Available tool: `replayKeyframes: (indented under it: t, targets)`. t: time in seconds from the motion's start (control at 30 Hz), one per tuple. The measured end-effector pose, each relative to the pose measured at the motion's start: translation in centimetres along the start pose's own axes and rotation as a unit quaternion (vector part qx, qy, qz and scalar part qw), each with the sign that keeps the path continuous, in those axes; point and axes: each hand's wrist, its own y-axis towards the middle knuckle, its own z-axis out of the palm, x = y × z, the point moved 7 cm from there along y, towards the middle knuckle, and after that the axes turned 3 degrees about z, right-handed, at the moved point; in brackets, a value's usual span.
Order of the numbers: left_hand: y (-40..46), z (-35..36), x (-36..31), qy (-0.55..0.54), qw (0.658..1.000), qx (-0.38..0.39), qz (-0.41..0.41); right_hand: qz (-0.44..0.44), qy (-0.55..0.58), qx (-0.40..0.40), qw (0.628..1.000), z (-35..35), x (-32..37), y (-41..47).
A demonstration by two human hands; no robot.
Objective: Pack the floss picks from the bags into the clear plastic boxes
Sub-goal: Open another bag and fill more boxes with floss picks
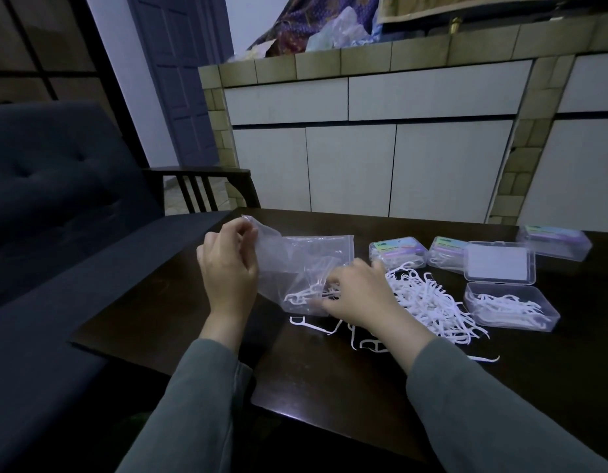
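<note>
A clear plastic bag (306,257) is held up over the dark table (179,319). My left hand (227,268) pinches the bag's upper corner. My right hand (357,297) is at the bag's lower mouth, fingers among the few white floss picks (302,297) left inside; what it grips is hidden. A big heap of loose floss picks (428,302) lies to the right of that hand. An open clear box (510,307) with picks in it sits at the right, its lid (498,262) folded back.
Three closed clear boxes with coloured labels (398,250) (445,252) (553,242) stand behind the heap. A few stray picks (316,325) lie near the table's front. A dark sofa (56,199) is at the left, a tiled counter (364,63) behind.
</note>
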Motion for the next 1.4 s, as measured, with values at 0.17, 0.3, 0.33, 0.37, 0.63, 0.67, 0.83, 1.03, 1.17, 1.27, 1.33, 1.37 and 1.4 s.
replayKeyframes:
  t: [0.17, 0.3, 0.33, 0.37, 0.63, 0.67, 0.83, 1.03, 1.17, 1.27, 1.33, 1.37, 1.4]
  targets:
    - [0.2, 0.0, -0.1, 0.014, 0.999, 0.010, 0.032, -0.014, -0.049, -0.002, 0.999, 0.1, 0.6, 0.0]
    - [0.3, -0.2, 0.1, 0.036, 0.999, 0.006, 0.029, -0.008, -0.104, -0.024, 0.994, -0.9, 0.0, -0.2]
    - [0.3, -0.3, 0.1, 0.038, 0.999, 0.002, 0.025, 0.003, -0.121, -0.026, 0.992, -1.1, -0.3, -0.2]
    - [0.3, -0.4, 0.0, 0.040, 0.999, -0.001, 0.021, 0.018, -0.138, -0.025, 0.990, -1.3, -0.7, -0.2]
    - [0.7, -1.1, 0.1, 0.049, 0.999, -0.017, 0.007, 0.047, -0.095, -0.058, 0.993, -1.9, -1.0, -0.4]
    - [0.6, -1.2, 0.0, 0.048, 0.999, -0.018, 0.007, 0.023, -0.047, -0.059, 0.997, -1.4, -0.5, -0.3]
    - [0.4, -1.2, -0.4, 0.041, 0.999, -0.013, 0.014, -0.005, -0.003, 0.005, 1.000, 1.4, 0.1, 0.5]
    - [0.0, -0.9, 0.1, 0.084, 0.996, -0.003, 0.015, -0.050, -0.078, -0.018, 0.996, 0.3, 0.9, 0.3]
    - [0.1, -1.3, 0.5, 0.101, 0.995, -0.010, 0.006, -0.045, -0.114, -0.054, 0.991, -0.7, 0.0, -0.1]
    - [0.0, -1.4, 0.6, 0.105, 0.994, -0.009, 0.000, 0.027, -0.165, -0.055, 0.984, -2.0, -2.1, -0.4]
    - [0.0, -1.3, 0.8, 0.104, 0.994, -0.012, -0.005, 0.087, -0.173, -0.048, 0.980, -2.7, -3.4, -0.8]
    - [0.0, -1.2, 0.8, 0.102, 0.995, -0.014, -0.008, 0.107, -0.161, -0.050, 0.980, -3.0, -3.7, -0.9]
    - [0.1, -1.2, 0.7, 0.098, 0.995, -0.017, -0.010, 0.114, -0.138, -0.060, 0.982, -3.1, -3.7, -0.8]
